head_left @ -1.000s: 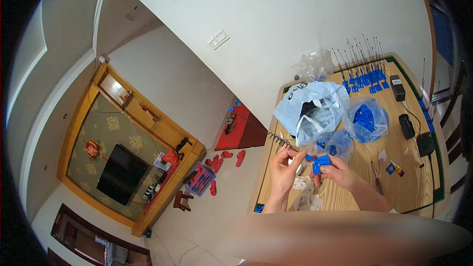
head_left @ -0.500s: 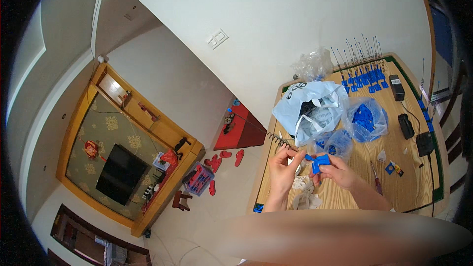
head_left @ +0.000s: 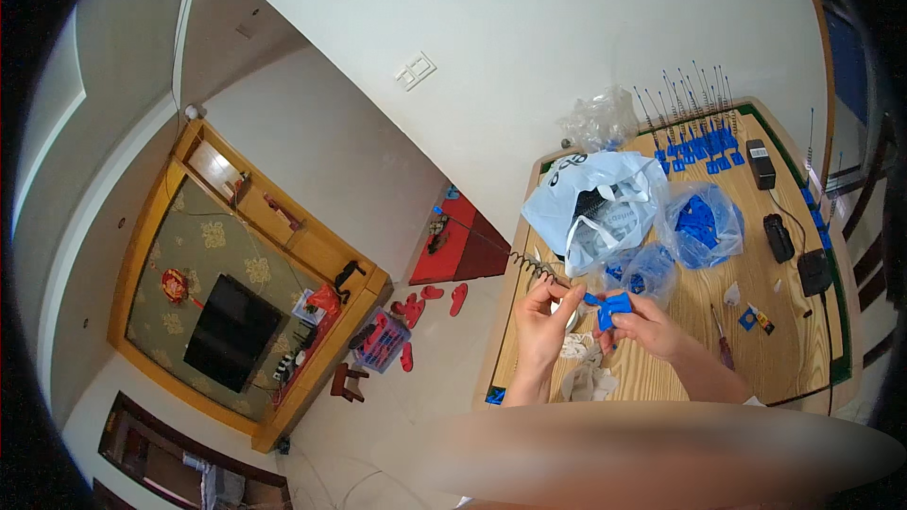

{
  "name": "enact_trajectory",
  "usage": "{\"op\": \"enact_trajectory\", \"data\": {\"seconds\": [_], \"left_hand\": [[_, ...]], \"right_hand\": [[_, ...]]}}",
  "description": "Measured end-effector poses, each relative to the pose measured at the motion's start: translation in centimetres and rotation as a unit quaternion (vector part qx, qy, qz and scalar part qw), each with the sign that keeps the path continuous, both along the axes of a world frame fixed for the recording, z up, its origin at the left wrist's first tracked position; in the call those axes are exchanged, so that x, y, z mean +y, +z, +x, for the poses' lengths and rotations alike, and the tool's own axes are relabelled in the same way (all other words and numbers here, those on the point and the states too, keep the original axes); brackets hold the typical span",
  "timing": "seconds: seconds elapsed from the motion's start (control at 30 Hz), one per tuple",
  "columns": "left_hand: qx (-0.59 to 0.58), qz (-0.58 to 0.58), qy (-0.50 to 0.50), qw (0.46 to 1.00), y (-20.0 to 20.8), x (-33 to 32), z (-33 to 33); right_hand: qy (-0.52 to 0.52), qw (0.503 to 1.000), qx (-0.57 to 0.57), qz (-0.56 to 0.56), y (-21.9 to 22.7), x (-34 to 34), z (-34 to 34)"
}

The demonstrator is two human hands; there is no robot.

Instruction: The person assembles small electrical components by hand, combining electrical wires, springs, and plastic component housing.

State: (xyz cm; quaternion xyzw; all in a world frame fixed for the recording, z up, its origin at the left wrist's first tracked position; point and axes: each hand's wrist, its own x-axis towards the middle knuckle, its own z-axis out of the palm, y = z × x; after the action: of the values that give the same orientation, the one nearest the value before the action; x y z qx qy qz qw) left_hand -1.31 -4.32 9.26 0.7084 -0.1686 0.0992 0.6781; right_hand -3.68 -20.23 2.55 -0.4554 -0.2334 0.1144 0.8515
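My left hand point(head_left: 541, 329) is closed, its thumb and fingers pinching a black coiled spring wire point(head_left: 531, 264). A long straight end of that wire reaches up and left to a small blue tip. Opposite it, my right hand point(head_left: 652, 329) grips a bright blue plastic piece point(head_left: 616, 308) with a flat, folded-looking shape. The blue piece's narrow end meets the left fingertips; the joint with the wire is hidden there. Beneath the hands lies crumpled white material point(head_left: 588, 378).
Beyond my hands sit a pale blue plastic bag point(head_left: 600, 198) and clear bags with blue parts point(head_left: 697, 219). Several finished-looking spring wires on blue bases point(head_left: 699, 146) stand at the far edge. Right: black adapter point(head_left: 813, 274), screwdriver point(head_left: 725, 349), small tube point(head_left: 761, 321).
The blue piece has turned slightly in my right fingers. Otherwise both hands keep nearly the same place and grip.
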Motion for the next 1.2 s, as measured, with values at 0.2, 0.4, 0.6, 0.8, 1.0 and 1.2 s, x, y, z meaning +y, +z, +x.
{"op": "enact_trajectory", "data": {"seconds": [0.2,0.4,0.6,0.8,1.0,1.2], "left_hand": [[-0.038,0.020,-0.006,0.999,-0.60,0.45,0.39],[-0.034,0.019,-0.001,0.999,-0.66,0.48,0.37],[-0.029,0.013,-0.010,0.999,-0.29,0.25,0.14],[-0.033,0.023,-0.010,0.999,-0.47,0.39,0.36],[-0.031,0.026,-0.004,0.999,-0.47,0.43,0.22],[-0.028,0.018,-0.004,0.999,-0.68,0.46,0.27]], "right_hand": [[0.003,1.000,0.000,0.003,0.13,0.05,-0.07],[-0.006,1.000,0.000,-0.009,0.21,0.11,-0.05],[-0.010,1.000,0.001,-0.010,0.00,0.05,0.02],[-0.005,1.000,0.012,0.007,0.10,0.10,-0.04],[-0.002,1.000,0.010,0.004,0.15,0.06,-0.09],[0.001,1.000,0.008,0.006,0.08,0.09,-0.11]]}}
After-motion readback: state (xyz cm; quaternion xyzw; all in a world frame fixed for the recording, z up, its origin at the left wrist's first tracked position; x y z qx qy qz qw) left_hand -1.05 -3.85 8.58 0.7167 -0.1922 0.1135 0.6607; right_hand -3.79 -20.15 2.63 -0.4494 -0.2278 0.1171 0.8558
